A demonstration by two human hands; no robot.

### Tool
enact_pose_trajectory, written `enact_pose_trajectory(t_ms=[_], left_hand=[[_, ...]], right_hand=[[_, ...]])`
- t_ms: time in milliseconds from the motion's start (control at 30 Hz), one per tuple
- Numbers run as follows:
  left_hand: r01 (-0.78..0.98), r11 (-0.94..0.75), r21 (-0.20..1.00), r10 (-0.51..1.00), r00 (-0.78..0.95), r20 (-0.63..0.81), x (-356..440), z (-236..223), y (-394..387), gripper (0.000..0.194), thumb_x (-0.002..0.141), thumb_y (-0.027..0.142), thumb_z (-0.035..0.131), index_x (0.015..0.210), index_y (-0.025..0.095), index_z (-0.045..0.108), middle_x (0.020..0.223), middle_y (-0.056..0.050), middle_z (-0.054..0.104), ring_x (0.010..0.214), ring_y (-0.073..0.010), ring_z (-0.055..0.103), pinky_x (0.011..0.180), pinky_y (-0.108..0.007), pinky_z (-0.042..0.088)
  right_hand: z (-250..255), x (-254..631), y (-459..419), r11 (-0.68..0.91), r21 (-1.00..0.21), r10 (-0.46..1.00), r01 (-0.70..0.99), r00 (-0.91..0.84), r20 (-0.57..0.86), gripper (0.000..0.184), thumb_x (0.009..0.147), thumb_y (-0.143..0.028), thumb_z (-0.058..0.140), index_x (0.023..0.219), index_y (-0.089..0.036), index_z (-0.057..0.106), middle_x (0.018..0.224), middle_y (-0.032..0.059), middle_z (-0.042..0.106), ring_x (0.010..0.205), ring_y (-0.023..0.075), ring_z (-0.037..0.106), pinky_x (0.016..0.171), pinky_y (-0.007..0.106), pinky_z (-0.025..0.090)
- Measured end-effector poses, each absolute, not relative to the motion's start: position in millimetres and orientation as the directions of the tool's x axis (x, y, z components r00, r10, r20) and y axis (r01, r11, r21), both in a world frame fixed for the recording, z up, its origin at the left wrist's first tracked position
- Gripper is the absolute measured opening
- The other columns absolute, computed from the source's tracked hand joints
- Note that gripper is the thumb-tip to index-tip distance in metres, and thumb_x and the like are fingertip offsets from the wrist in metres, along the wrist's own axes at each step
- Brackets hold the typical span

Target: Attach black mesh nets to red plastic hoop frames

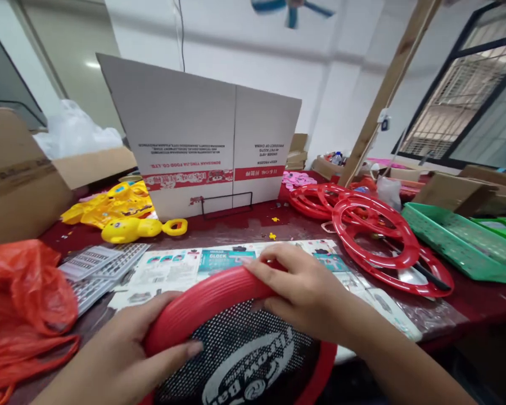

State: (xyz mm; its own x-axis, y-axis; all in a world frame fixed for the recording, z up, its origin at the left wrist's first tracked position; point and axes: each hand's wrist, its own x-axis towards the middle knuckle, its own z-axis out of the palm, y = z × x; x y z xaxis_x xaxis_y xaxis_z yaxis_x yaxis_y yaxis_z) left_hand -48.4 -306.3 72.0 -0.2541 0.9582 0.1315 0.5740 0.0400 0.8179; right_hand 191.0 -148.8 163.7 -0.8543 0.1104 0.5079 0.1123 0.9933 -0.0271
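Note:
A round hoop with a ribbed red rim point(219, 289) and black mesh point(219, 326) is held low at the front. White lettering, including "Throw", is printed on its mesh. My left hand point(130, 343) wraps round the rim's left side, thumb over the mesh. At the top of the rim, my right hand point(297, 281) grips with thumb and fingers on either side. The hoop's lower part runs out of view. Beneath and behind it lies a flattened printed cardboard sheet point(168, 270) on the dark red tabletop.
Red plastic rings point(375, 230) lie stacked at right beside a green basket point(459, 242). Left are yellow plastic toy pieces point(130, 229), grey sheets of small parts point(105, 267) and an orange plastic bag point(21, 304). A tall white carton panel point(185, 124) stands behind.

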Motion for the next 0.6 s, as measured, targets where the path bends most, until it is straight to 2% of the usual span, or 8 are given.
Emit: enact_pose_trajectory(t_ms=[67, 133, 200, 267, 367, 500, 600], left_hand=[[0.671, -0.036, 0.74, 0.966, -0.166, 0.197, -44.3, 78.0, -307.1, 0.023, 0.08, 0.043, 0.065, 0.096, 0.027, 0.07, 0.086, 0.002, 0.074, 0.077, -0.0178, 0.07, 0.067, -0.02, 0.057], [0.736, -0.149, 0.66, 0.946, -0.089, 0.313, -43.5, 70.5, -314.3, 0.019, 0.083, 0.041, 0.062, 0.095, 0.029, 0.07, 0.081, 0.003, 0.073, 0.067, -0.015, 0.068, 0.059, -0.017, 0.055], [0.794, -0.209, 0.571, 0.914, -0.049, 0.402, -46.3, 56.2, -324.4, 0.023, 0.081, 0.043, 0.064, 0.1, 0.031, 0.069, 0.082, 0.003, 0.074, 0.066, -0.0159, 0.069, 0.059, -0.017, 0.055], [0.851, -0.202, 0.484, 0.9, -0.033, 0.434, -48.7, 45.0, -332.3, 0.029, 0.08, 0.047, 0.065, 0.103, 0.032, 0.068, 0.082, 0.002, 0.075, 0.067, -0.0179, 0.07, 0.059, -0.019, 0.056], [0.914, -0.205, 0.35, 0.878, 0.013, 0.478, -41.6, 45.3, -334.2, 0.034, 0.079, 0.054, 0.064, 0.103, 0.03, 0.065, 0.083, 0.001, 0.075, 0.067, -0.0182, 0.07, 0.057, -0.02, 0.055], [0.94, -0.273, 0.203, 0.828, 0.122, 0.548, -22.3, 57.7, -330.7, 0.048, 0.078, 0.066, 0.059, 0.104, 0.026, 0.06, 0.085, 0.0, 0.074, 0.071, -0.0192, 0.071, 0.061, -0.023, 0.055], [0.954, -0.261, 0.145, 0.856, 0.16, 0.492, -29.0, 47.0, -345.6, 0.048, 0.079, 0.066, 0.059, 0.104, 0.025, 0.059, 0.082, 0.0, 0.074, 0.067, -0.0197, 0.069, 0.063, -0.026, 0.053]], right_hand=[[164.3, 195.4, -155.5, 0.977, -0.169, 0.197, 0.133, -0.87, 0.452, 0.049, 0.082, -0.037, 0.071, 0.123, -0.012, 0.06, 0.104, 0.0103, 0.063, 0.092, 0.0196, 0.059, 0.079, 0.032, 0.052], [165.8, 201.8, -159.8, 0.934, -0.303, 0.288, 0.188, -0.9, 0.327, 0.049, 0.072, -0.048, 0.079, 0.105, -0.014, 0.066, 0.093, 0.0052, 0.064, 0.084, 0.0167, 0.059, 0.072, 0.027, 0.05], [164.4, 207.5, -163.6, 0.911, -0.334, 0.315, 0.242, -0.931, 0.183, 0.041, 0.071, -0.053, 0.078, 0.082, -0.016, 0.065, 0.078, 0.0005, 0.061, 0.071, 0.0134, 0.056, 0.06, 0.024, 0.044], [158.8, 209.3, -169.1, 0.915, -0.302, 0.308, 0.268, -0.947, 0.093, 0.042, 0.072, -0.056, 0.076, 0.069, -0.016, 0.06, 0.069, -0.001, 0.058, 0.062, 0.0115, 0.05, 0.054, 0.023, 0.037], [146.3, 201.1, -182.7, 0.926, -0.259, 0.295, 0.274, -0.954, 0.044, 0.044, 0.073, -0.057, 0.074, 0.067, -0.015, 0.06, 0.067, 0.0003, 0.057, 0.058, 0.0115, 0.046, 0.051, 0.024, 0.032], [133.3, 178.7, -201.3, 0.963, -0.233, 0.155, 0.134, -0.985, 0.074, 0.037, 0.081, -0.05, 0.068, 0.074, -0.014, 0.065, 0.066, 0.0038, 0.059, 0.057, 0.014, 0.045, 0.05, 0.027, 0.029], [122.5, 172.8, -202.6, 0.921, -0.375, 0.122, 0.102, -0.992, 0.031, 0.031, 0.08, -0.042, 0.07, 0.089, -0.012, 0.067, 0.08, 0.0052, 0.063, 0.068, 0.0149, 0.052, 0.057, 0.025, 0.036]])
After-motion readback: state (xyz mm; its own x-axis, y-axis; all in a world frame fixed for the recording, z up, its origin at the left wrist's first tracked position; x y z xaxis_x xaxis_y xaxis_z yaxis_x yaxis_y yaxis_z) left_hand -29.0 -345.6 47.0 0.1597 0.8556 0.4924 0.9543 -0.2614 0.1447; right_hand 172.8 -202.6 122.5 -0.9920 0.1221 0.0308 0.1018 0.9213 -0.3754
